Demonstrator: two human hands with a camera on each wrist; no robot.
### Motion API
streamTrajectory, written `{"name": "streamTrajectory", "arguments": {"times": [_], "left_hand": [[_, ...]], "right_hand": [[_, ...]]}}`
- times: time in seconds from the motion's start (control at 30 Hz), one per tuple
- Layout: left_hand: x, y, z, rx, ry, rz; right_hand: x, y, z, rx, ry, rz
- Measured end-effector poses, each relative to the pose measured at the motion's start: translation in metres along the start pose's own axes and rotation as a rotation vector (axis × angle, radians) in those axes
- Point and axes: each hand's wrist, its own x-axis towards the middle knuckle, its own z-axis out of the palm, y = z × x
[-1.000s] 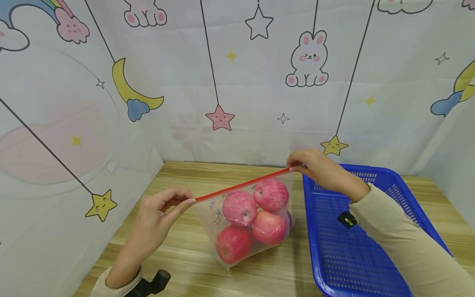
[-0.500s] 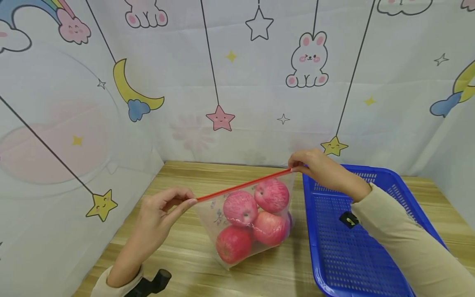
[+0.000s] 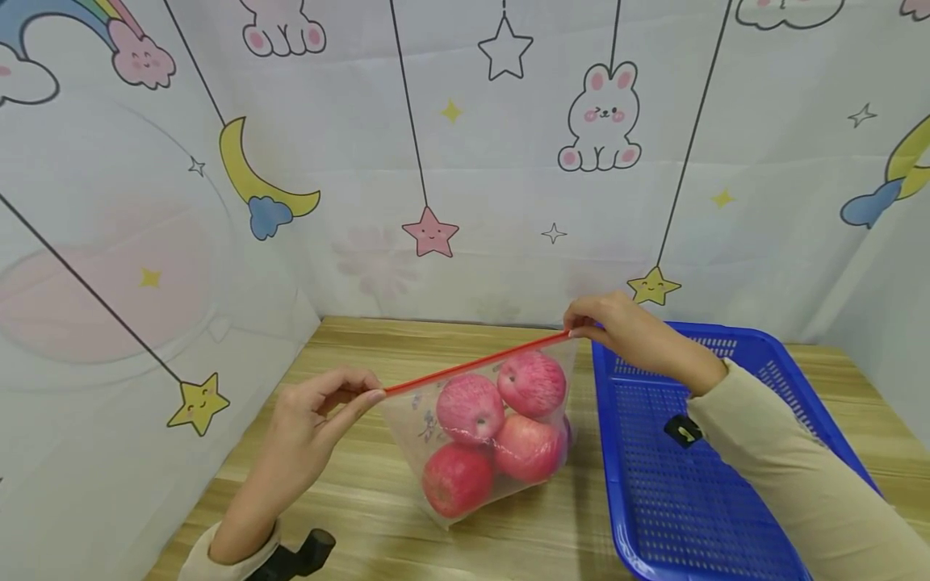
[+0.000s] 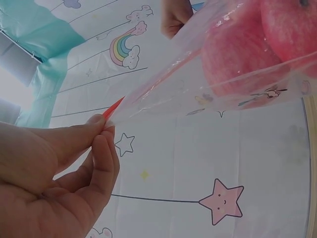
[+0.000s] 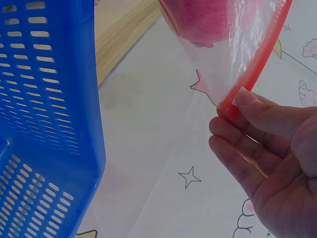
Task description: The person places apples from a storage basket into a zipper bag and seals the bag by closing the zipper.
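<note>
A clear zip bag point(image 3: 407, 432) with a red zip strip along its top holds several red apples point(image 3: 458, 479). My left hand point(image 3: 308, 428) pinches the left end of the strip between thumb and fingertips. At the higher right end, my right hand point(image 3: 617, 331) pinches the other corner. The strip runs taut and slanted between them, and the bag hangs below it, close over the table. In the left wrist view, thumb and forefinger grip the red tip beside the clear film point(image 4: 163, 94). The right wrist view shows the thumb pressed on the red strip point(image 5: 257, 64).
A blue perforated plastic basket point(image 3: 617, 516) stands on the right of the wooden table point(image 3: 349, 500), under my right forearm. A white cloth backdrop point(image 3: 501, 186) printed with stars, a moon and rabbits rises behind and at the sides.
</note>
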Motion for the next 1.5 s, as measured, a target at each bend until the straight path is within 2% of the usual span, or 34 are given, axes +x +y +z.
{"name": "streamTrajectory", "arguments": {"times": [0.3, 0.47, 0.87, 1.17, 1.5], "left_hand": [[0.003, 0.0, 0.0, 0.026, 0.026, 0.006], [0.007, 0.0, -0.001, 0.024, 0.04, 0.0], [0.025, -0.006, -0.002, 0.042, 0.043, -0.048], [0.053, -0.023, 0.002, 0.045, 0.041, -0.098], [0.091, -0.045, 0.017, -0.002, 0.059, -0.123]], "right_hand": [[-0.001, -0.001, -0.004, 0.009, 0.007, 0.006], [0.0, -0.001, -0.009, -0.003, 0.036, -0.001], [-0.002, -0.005, -0.028, -0.014, 0.083, 0.006], [-0.001, -0.001, -0.037, -0.037, 0.133, 0.005], [-0.003, 0.01, -0.044, -0.071, 0.171, 0.034]]}}
